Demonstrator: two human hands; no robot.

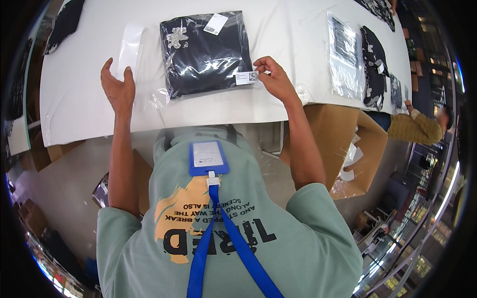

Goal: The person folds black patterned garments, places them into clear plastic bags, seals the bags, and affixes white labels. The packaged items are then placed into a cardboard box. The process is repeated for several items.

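Lanyard (247, 251), hands (278, 83) flanking bagged garment (208, 57), label (243, 78) running lengthwise left-to-right

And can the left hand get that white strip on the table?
Probably yes: the left hand is open, right at the near end of the strip, and nothing seems to lie on top.

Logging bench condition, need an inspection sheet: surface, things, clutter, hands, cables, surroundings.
Surface: table under creased white cloth.
Things: clear bag with folded dark clothing, a tag on top; white label over its near right corner.
Clutter: white strip left of the bag; patterned dark clothes farther right.
Hands: left hand open by the strip, contact unclear; right hand has fingertips at the label's edge, grip unclear.
Cables: nothing seen.
Surroundings: cardboard box holding scraps; another person at right.
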